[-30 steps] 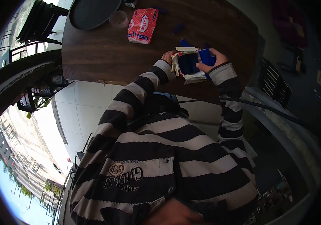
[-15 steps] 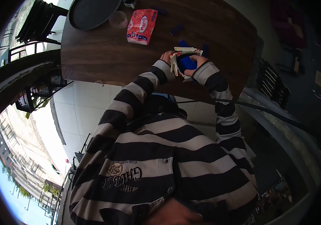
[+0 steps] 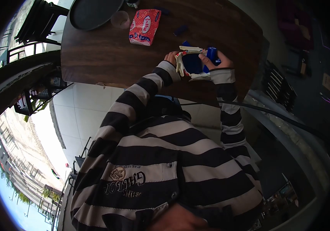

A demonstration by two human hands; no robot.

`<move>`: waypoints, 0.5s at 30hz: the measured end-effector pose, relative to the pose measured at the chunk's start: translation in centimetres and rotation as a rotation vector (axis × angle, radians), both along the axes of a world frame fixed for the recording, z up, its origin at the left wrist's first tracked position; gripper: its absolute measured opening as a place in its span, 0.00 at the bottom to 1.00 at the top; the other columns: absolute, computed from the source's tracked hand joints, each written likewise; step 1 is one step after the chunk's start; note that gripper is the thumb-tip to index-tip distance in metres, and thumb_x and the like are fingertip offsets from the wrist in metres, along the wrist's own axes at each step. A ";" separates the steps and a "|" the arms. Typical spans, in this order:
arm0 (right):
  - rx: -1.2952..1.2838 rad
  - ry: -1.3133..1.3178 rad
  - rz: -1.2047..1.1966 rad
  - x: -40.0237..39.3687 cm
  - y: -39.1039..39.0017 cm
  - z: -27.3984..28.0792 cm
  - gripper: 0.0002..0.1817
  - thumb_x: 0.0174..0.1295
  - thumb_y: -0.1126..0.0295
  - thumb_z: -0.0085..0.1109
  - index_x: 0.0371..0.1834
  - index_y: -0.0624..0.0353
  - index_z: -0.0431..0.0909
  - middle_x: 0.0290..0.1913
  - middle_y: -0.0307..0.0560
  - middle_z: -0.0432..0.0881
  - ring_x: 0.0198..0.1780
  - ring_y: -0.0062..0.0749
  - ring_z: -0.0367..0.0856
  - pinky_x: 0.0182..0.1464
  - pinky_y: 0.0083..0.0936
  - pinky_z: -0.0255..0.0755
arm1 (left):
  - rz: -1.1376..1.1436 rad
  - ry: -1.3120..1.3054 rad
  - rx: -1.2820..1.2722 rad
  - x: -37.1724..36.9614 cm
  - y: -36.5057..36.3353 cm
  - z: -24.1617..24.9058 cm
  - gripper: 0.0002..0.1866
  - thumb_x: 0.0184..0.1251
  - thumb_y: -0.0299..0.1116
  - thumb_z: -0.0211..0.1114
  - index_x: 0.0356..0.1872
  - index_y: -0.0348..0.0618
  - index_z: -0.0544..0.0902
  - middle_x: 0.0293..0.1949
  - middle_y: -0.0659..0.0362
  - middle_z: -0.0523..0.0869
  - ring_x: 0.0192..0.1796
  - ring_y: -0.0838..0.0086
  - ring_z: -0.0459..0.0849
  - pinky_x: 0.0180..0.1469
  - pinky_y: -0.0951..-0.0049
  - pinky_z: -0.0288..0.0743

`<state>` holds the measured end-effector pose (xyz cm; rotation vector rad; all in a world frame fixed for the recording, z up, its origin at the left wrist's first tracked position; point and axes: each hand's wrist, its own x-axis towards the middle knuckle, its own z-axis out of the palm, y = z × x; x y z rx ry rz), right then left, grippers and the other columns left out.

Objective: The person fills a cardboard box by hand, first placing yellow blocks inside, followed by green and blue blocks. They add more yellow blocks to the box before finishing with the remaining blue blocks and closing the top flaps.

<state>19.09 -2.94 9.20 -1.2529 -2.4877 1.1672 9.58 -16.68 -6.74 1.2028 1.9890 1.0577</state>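
A torn-open box point(image 3: 180, 68) with ragged cream flaps lies at the near side of the table, its inside showing dark blue. At its left wall my left hand point(image 3: 170, 57) is closed on the edge, partly hidden behind the flap. My right hand point(image 3: 222, 61) grips a small shiny blue packet point(image 3: 211, 54) over the box's right rim, with the thumb across toward the opening. Another blue packet point(image 3: 186, 43) lies just beyond the far flap.
Farther back on the brown table point(image 3: 95, 57) are a blue packet point(image 3: 180, 30), a red printed bag point(image 3: 145, 27), a clear cup point(image 3: 120, 20) and a round black tray point(image 3: 93, 13). A black cable point(image 3: 272, 111) runs past the table's near edge.
My right hand has moved from inside the box to the right, bringing the blue packet out over the rim. My left hand stays at the box's left side.
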 end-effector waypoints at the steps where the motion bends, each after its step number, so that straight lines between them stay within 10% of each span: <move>1: 0.135 -0.015 0.069 0.1 -0.2 -0.4 0.23 0.43 0.52 0.66 0.36 0.57 0.78 0.29 0.44 0.80 0.31 0.31 0.78 0.37 0.25 0.71 | 0.005 0.018 0.031 0.1 0.0 -0.1 0.48 0.28 0.39 0.73 0.56 0.40 0.57 0.51 0.48 0.63 0.56 0.56 0.63 0.57 0.66 0.60; 3: 0.407 -0.043 0.207 0.5 -0.6 -1.3 0.23 0.40 0.53 0.68 0.35 0.58 0.77 0.31 0.47 0.80 0.33 0.34 0.80 0.38 0.26 0.72 | -0.023 0.011 -0.012 -0.3 0.1 1.1 0.47 0.29 0.39 0.73 0.56 0.39 0.57 0.52 0.48 0.63 0.55 0.55 0.63 0.57 0.65 0.60; 15: 0.211 -0.278 0.271 0.0 -0.4 -2.5 0.18 0.45 0.62 0.63 0.39 0.56 0.74 0.27 0.50 0.80 0.30 0.42 0.80 0.36 0.32 0.74 | -0.062 0.087 -0.012 0.4 0.4 -0.8 0.44 0.35 0.40 0.68 0.57 0.38 0.57 0.52 0.47 0.61 0.55 0.52 0.62 0.58 0.63 0.58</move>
